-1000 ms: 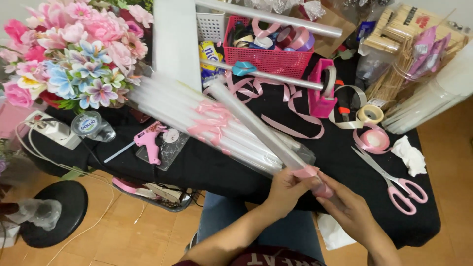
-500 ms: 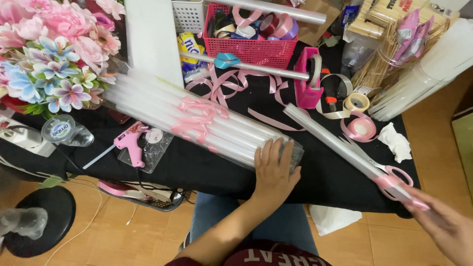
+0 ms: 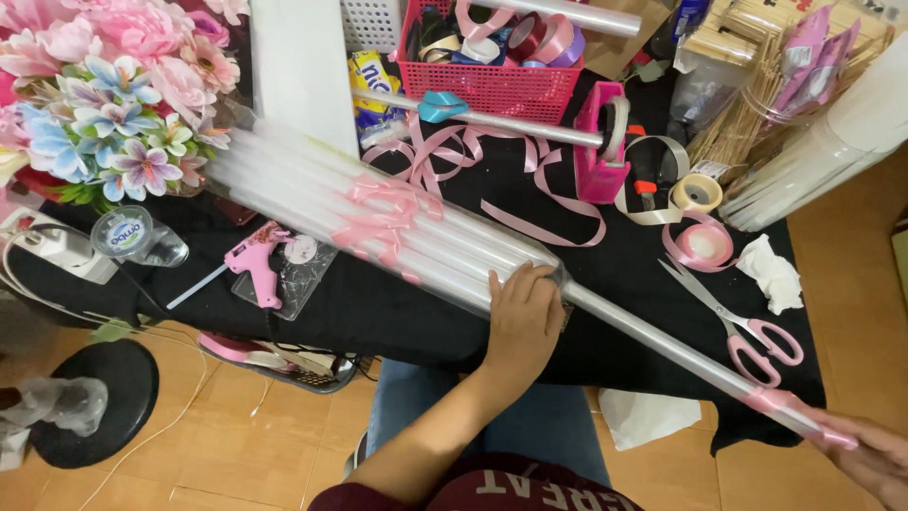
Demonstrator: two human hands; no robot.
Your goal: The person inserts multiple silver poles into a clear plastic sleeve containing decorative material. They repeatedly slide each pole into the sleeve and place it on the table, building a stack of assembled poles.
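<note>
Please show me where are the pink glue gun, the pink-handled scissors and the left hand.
pink glue gun (image 3: 253, 266), head view, on its body above the handle.
pink-handled scissors (image 3: 754, 338), head view, near the pivot by the handles.
left hand (image 3: 523, 317), head view, on its back.

I see a florist's or gift-wrapping craft workspace. On the black-clothed desk (image 3: 397, 312), artificial flowers (image 3: 104, 104) fill the far left corner, a red basket of ribbon rolls (image 3: 492, 57) sits at the far edge, and a pink glue gun (image 3: 253, 260), pink scissors (image 3: 747, 326) and tape rolls (image 3: 700, 194) lie about.
</note>
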